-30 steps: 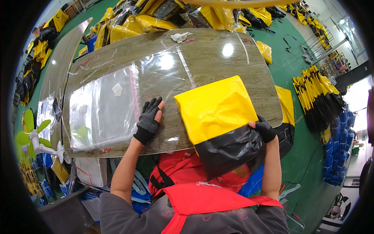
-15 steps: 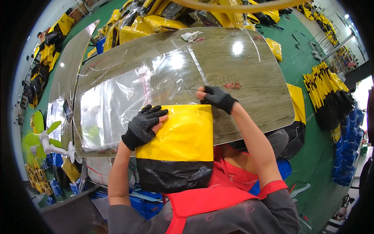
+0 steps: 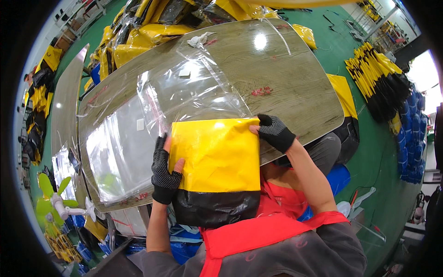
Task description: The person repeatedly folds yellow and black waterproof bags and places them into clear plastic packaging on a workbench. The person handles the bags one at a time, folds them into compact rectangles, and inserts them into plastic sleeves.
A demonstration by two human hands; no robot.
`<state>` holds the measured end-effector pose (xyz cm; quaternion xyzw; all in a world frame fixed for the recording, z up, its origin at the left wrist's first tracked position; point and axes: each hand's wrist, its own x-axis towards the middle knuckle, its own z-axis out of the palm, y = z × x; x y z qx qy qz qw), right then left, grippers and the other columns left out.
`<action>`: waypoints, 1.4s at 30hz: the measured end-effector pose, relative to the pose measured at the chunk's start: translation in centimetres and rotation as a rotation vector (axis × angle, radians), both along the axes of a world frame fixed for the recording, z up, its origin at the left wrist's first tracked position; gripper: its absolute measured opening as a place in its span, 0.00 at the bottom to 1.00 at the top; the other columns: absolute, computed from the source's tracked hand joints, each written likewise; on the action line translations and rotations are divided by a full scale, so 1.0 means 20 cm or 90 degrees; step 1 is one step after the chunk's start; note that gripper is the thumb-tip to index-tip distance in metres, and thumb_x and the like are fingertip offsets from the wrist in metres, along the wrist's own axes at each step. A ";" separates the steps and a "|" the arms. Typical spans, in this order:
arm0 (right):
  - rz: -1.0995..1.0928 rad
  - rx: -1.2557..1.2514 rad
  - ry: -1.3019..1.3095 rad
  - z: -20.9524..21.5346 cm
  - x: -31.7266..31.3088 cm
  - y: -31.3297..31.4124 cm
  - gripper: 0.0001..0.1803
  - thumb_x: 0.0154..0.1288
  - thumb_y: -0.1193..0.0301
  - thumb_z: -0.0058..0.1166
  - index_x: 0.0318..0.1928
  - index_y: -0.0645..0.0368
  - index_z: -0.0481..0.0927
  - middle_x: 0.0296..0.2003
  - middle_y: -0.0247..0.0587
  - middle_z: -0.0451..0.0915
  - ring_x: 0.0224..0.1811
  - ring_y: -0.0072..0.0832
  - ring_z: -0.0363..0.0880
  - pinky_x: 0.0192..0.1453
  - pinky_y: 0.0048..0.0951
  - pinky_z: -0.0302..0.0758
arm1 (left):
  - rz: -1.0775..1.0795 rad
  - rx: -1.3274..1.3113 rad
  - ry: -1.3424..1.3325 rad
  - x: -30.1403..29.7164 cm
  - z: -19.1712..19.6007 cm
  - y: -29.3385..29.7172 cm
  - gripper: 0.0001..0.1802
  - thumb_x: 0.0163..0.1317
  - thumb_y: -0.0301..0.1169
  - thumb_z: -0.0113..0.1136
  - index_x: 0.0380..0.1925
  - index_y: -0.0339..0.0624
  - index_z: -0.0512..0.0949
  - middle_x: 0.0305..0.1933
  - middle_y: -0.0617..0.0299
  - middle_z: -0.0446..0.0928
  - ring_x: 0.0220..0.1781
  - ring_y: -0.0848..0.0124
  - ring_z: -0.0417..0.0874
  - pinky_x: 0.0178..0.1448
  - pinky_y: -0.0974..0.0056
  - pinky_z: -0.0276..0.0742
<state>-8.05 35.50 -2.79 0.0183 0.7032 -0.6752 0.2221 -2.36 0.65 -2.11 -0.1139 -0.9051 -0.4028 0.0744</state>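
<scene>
A flat, folded yellow and black bag [image 3: 214, 154] of shiny material lies at the table's near edge, its black end hanging over toward my lap. My left hand [image 3: 166, 171], in a black dotted glove with bare fingertips, grips its left edge, thumb on top. At the upper right corner, my right hand [image 3: 275, 132], gloved alike, pinches the material between thumb and fingers. Just beyond the bag's far edge a clear plastic bag [image 3: 198, 94] is spread on the table. A stack of clear plastic bags [image 3: 113, 154] lies to the left.
The wood-patterned table [image 3: 295, 92] has a crumpled white scrap [image 3: 199, 40] near its far edge. Behind it rises a heap of wrapped yellow and black packages [image 3: 152, 34]. A green-bladed fan [image 3: 57, 198] stands at the left. Folded yellow and black bags [image 3: 376, 78] stand in a row at right.
My left hand has gone from lying on top of the yellow and black bag to gripping its left edge. My right hand has moved onto its upper right corner. The clear plastic bag now lies more spread out.
</scene>
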 end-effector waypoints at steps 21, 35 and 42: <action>-0.141 0.060 0.173 -0.08 -0.07 -0.12 0.13 0.64 0.65 0.60 0.39 0.64 0.81 0.30 0.37 0.82 0.33 0.19 0.77 0.39 0.24 0.75 | 0.128 0.598 -0.353 -0.15 -0.04 -0.04 0.51 0.60 0.29 0.64 0.73 0.39 0.37 0.69 0.48 0.61 0.65 0.60 0.68 0.67 0.59 0.66; -0.281 -0.061 0.016 -0.12 0.28 -0.08 0.19 0.75 0.55 0.44 0.42 0.60 0.76 0.34 0.28 0.73 0.39 0.17 0.66 0.44 0.21 0.69 | 0.135 0.614 -0.499 -0.10 -0.01 0.07 0.23 0.59 0.32 0.65 0.51 0.32 0.74 0.46 0.57 0.80 0.43 0.68 0.82 0.51 0.66 0.78; -0.021 -0.048 0.143 -0.03 0.64 0.12 0.40 0.55 0.67 0.69 0.65 0.62 0.63 0.60 0.44 0.72 0.63 0.34 0.70 0.66 0.34 0.67 | -0.171 0.613 -0.558 0.09 0.04 0.21 0.52 0.46 0.40 0.75 0.69 0.40 0.56 0.67 0.55 0.65 0.67 0.63 0.66 0.70 0.60 0.61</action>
